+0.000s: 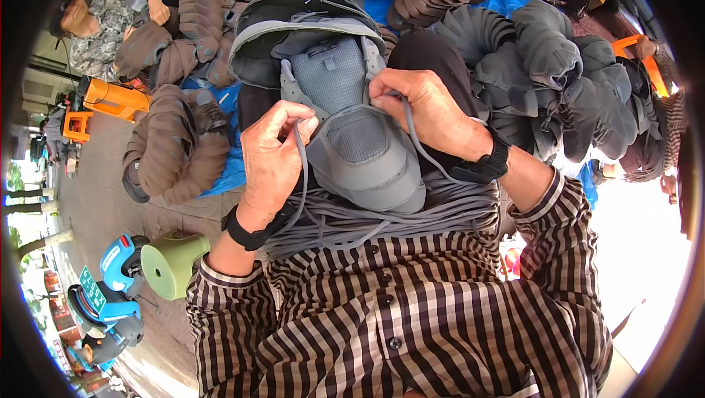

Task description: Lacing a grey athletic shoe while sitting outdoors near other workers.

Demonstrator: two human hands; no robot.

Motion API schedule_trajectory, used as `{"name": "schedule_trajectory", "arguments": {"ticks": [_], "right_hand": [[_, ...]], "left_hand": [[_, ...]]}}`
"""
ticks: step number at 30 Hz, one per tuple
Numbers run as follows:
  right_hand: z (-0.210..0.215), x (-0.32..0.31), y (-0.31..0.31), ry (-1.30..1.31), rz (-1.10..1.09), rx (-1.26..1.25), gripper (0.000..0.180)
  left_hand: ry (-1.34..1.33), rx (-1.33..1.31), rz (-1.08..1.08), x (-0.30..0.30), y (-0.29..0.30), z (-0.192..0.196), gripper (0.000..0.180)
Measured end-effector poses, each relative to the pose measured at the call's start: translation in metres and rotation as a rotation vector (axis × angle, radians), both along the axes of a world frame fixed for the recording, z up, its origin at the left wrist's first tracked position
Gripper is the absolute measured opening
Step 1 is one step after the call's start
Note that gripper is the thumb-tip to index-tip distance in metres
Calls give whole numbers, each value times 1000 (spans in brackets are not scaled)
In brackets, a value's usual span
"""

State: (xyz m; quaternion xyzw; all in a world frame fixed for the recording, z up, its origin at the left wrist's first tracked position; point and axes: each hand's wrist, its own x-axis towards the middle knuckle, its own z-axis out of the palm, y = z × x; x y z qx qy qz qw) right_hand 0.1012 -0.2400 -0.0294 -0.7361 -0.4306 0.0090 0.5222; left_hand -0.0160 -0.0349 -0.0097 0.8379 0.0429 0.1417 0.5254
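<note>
A grey shoe upper (378, 170) lies on my lap, toe toward me, with its mesh tongue (323, 75) and eyelet flaps showing. My left hand (272, 152) is closed at the left eyelet flap, pinching a grey shoelace (303, 170) that hangs down from the fingers. On the other side my right hand (433, 111) pinches the lace at the right flap, its strand curving down past the wrist. Fingertips hide the eyelets themselves. Across my lap below the toe spreads a thick bundle of loose grey laces (470, 211).
Nested brown uppers (172, 141) stand on blue sheeting at the left, and dark grey uppers (551, 53) are heaped at the right. A person in a camouflage sleeve (110, 9) sits far left. Orange stools (110, 97), a green stool (172, 266) and a blue scooter (121, 262) are also leftward.
</note>
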Motion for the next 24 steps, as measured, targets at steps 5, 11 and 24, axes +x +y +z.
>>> {"name": "schedule_trajectory", "arguments": {"ticks": [5,11,24], "right_hand": [[13,-3,12,-390,6,-192,15],[3,25,2,129,135,-140,18],[-3,22,-1,267,202,-115,16]], "left_hand": [[8,103,44,0,-2,4,6],[32,-34,8,4,2,1,13],[36,-217,-87,-1,2,8,10]]}}
